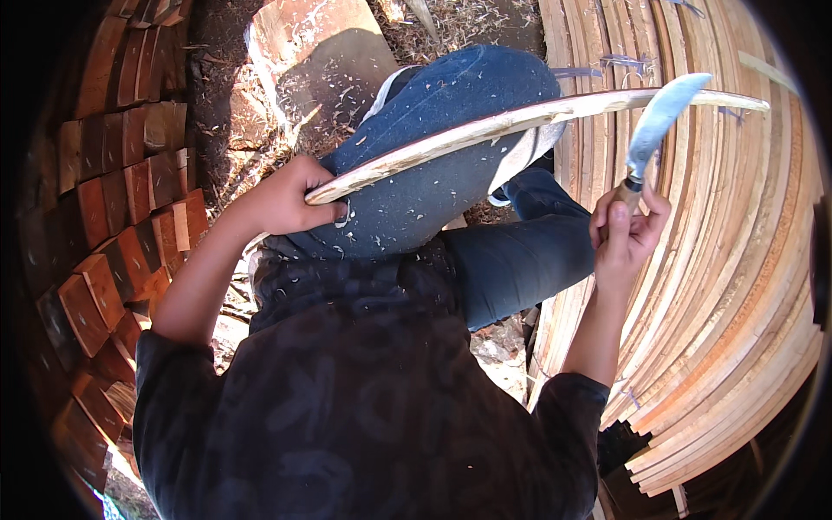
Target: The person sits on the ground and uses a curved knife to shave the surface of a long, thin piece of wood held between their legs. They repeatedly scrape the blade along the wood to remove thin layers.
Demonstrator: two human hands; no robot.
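Note:
A long, thin strip of pale wood (468,130) lies across my raised thigh, one edge dark and its face roughly cut. My left hand (299,198) is closed around the strip's near left end. The far end reaches out to the right, over stacked wood. In my right hand (628,227) is a knife (666,117) with a broad, curved blade and a wooden handle, held upright with the tip slanting to the right. From this view the blade overlaps the strip near its right end; whether they touch I cannot tell. Small shavings cling to my jeans (407,212).
On the right stands a large stack of long, pale wooden strips (693,286), some bound with purplish ties. Reddish wood blocks (113,251) are piled along the left. Ahead, a flat board (334,61) rests on ground strewn with wood shavings (238,104).

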